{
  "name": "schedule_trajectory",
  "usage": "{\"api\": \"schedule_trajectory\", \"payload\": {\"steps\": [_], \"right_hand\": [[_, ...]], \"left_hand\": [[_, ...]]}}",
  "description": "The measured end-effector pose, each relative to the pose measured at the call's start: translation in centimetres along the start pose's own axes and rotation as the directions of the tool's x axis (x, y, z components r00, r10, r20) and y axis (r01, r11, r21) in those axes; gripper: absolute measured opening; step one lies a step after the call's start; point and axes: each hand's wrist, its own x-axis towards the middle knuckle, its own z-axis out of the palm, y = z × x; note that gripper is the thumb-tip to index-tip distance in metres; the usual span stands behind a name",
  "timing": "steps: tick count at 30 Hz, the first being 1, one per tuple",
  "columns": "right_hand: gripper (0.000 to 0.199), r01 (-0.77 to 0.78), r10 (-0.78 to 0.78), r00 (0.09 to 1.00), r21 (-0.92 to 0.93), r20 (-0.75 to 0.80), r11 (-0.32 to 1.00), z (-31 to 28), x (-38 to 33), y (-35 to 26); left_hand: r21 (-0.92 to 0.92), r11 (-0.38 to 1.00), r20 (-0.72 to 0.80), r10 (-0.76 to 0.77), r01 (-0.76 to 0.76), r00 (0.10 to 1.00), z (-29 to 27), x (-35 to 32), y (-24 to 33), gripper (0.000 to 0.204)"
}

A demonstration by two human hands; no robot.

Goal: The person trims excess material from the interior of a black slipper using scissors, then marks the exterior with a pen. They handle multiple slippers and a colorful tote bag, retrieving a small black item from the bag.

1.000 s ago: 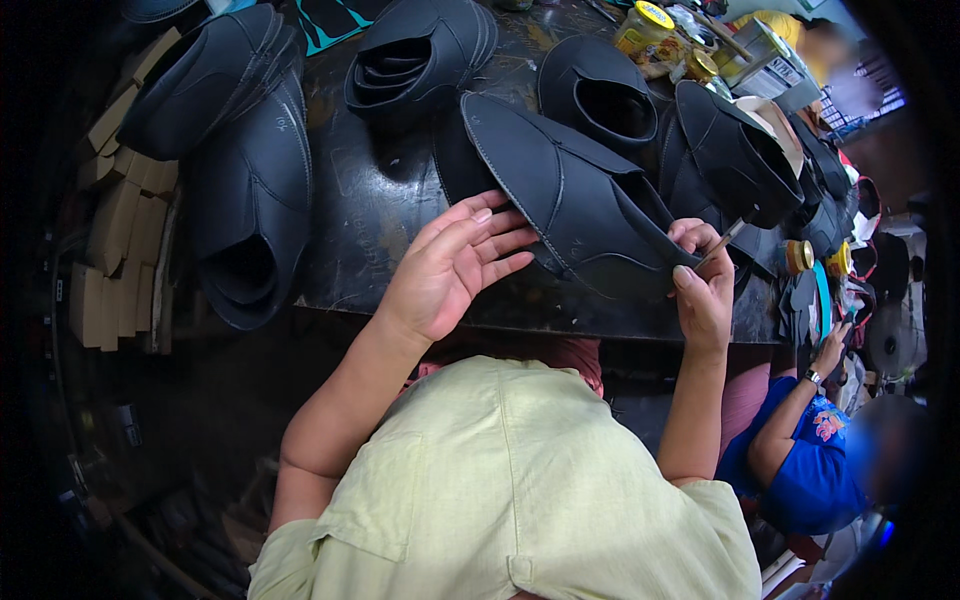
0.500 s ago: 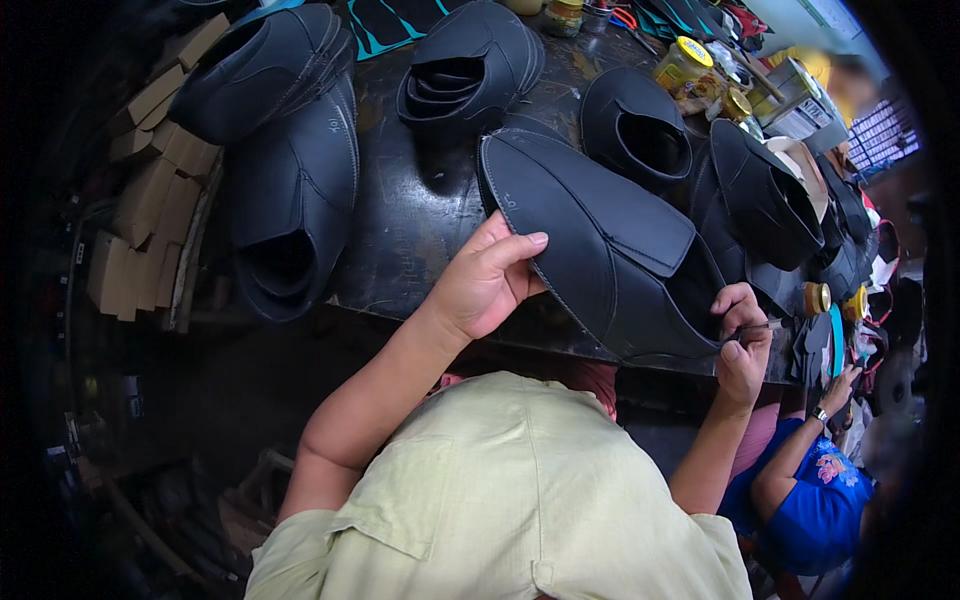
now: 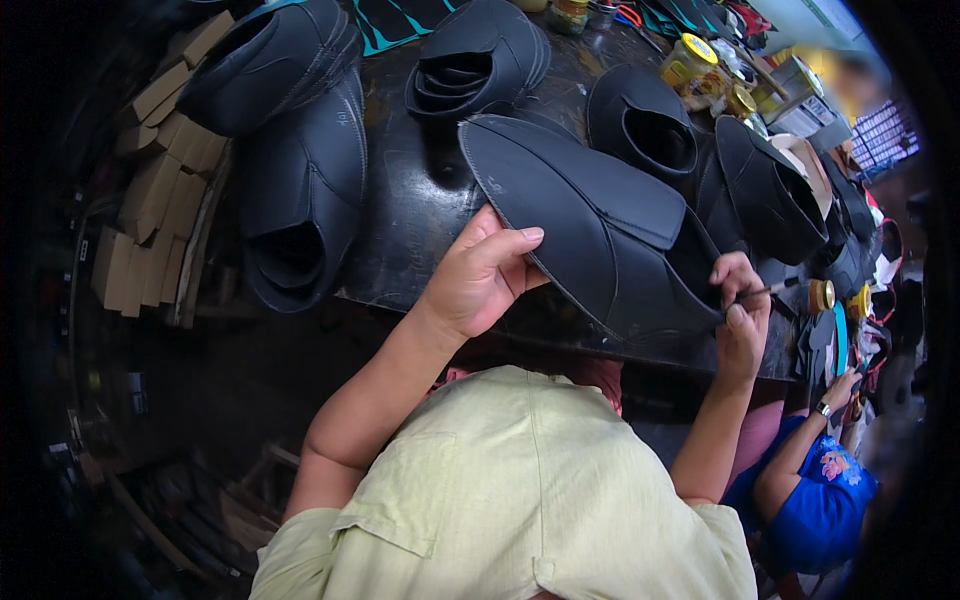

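A black leather shoe upper (image 3: 590,215) with stitched seams and a pale mark near its toe is held up between my two hands, over the table's front edge. My left hand (image 3: 485,270) grips its near side edge, thumb on top and fingers hidden underneath. At the opening's heel end, my right hand (image 3: 740,310) is closed, pinching the rim. A thin dark stick-like tool (image 3: 775,288) juts out to the right from that hand; its kind is unclear. Beyond the held piece stand another black upper (image 3: 640,120) and a stack of nested uppers (image 3: 475,60).
More black uppers (image 3: 305,190) lie at the left and right (image 3: 770,190) of the dark table (image 3: 405,235). Jars (image 3: 690,60) and a bucket stand far right. Tan blocks (image 3: 150,200) are stacked at the left. A co-worker's arm (image 3: 800,460) in a blue sleeve is at lower right.
The toe end of the shoe upper has shifted slightly left and away from me. The stick-like tool now shows longer beyond my right hand. Both hands keep their hold; the whole view has shifted a little.
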Motion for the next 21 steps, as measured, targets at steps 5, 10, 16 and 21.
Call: {"api": "schedule_trajectory", "payload": {"steps": [5,10,16,21], "right_hand": [[0.041,0.008,-0.013,0.999,0.146,0.035,0.989,0.9,2.6,0.6],[0.033,0.062,-0.099,0.99,0.321,0.1,0.945,2.3,5.6,-0.6],[0.02,0.033,-0.018,0.996,0.177,-0.09,0.984,6.5,7.0,-2.5],[0.029,0.106,-0.054,0.979,0.269,-0.196,0.957,7.0,6.6,-3.5]], "left_hand": [[0.011,0.993,0.204,-0.116,0.117,0.972,1.2,-0.7,-0.3,0.042],[0.333,0.943,0.221,-0.057,-0.02,0.974,3.3,-2.2,0.7,0.043],[0.103,0.987,0.102,0.117,-0.127,0.988,4.7,-2.8,1.4,0.039],[0.145,0.978,0.057,0.146,-0.153,0.988,4.0,-2.5,1.6,0.039]]}}
